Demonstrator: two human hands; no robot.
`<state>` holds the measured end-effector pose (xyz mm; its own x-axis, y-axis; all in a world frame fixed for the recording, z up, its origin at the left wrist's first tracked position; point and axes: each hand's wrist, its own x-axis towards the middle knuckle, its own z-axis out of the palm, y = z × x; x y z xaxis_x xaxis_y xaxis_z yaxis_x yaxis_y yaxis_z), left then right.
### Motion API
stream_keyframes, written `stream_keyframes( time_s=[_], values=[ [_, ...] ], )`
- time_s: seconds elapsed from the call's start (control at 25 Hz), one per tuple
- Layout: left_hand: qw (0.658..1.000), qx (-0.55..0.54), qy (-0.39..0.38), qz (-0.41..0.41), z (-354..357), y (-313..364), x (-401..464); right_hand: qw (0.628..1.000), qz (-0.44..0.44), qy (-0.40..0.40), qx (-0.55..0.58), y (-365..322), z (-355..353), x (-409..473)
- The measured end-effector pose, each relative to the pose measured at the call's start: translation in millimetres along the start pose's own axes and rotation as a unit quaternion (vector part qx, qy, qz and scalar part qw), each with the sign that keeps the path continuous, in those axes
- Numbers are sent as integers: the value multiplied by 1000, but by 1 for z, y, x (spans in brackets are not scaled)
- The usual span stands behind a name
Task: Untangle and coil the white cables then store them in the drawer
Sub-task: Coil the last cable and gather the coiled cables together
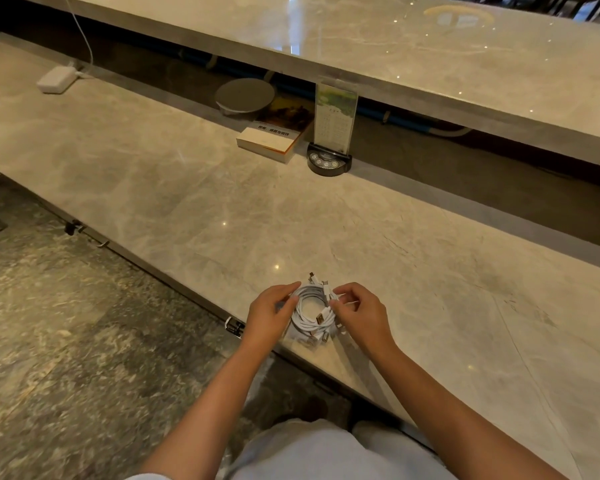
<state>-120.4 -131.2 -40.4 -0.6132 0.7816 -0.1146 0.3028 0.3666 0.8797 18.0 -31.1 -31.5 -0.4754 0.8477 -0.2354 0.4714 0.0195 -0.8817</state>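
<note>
A bundle of white cables [311, 308] lies in a rough coil near the front edge of the marble counter [187, 202]. Several plug ends stick out at the top and bottom of the coil. My left hand [271, 315] holds the coil's left side with curled fingers. My right hand [359, 313] pinches strands on the coil's right side. No drawer is visible.
A book [274, 136], a round grey disc [245, 95] and a menu stand on a black button base [329, 161] sit at the counter's back. A white adapter [56, 79] with a cable lies far left. A higher marble ledge [395, 46] runs behind. Metal hooks [234, 325] hang under the counter edge.
</note>
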Motion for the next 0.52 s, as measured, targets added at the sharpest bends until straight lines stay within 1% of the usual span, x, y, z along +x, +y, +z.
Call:
stream_keyframes(
  time_s=[0.2, 0.36, 0.52],
  values=[
    [1000, -18, 2, -23, -4, 10, 1, 1000, -10, 4, 3, -4, 0, -3],
    [1000, 6, 6, -18, -7, 14, 2, 1000, -14, -3, -12, -6, -1, -6],
    [998, 56, -9, 12, -7, 14, -2, 998, -27, -10, -57, -4, -5, -10]
  ],
)
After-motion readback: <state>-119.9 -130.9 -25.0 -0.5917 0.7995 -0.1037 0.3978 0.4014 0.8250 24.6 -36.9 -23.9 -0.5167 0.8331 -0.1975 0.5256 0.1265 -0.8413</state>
